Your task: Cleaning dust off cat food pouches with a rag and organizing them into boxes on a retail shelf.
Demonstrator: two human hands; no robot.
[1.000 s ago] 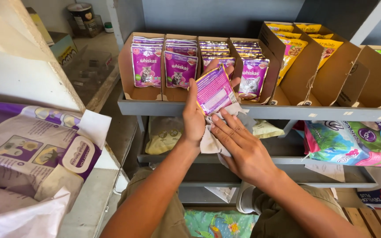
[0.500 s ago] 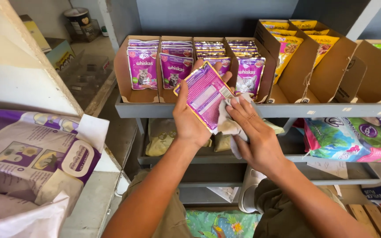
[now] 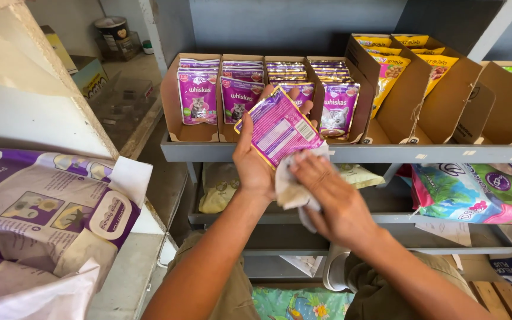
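On the left, a big purple-and-white bag lies on a ledge. Before the grey shelf, the left hand is clamped around a purple pouch, held tilted up. Just right, the right hand grips a pale cloth pressed against the pouch's lower edge. Behind stand cardboard trays of purple pouches; further right, yellow pouches.

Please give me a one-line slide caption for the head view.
Left hand holds a purple pouch while the right hand presses a pale cloth to it, before a shelf.
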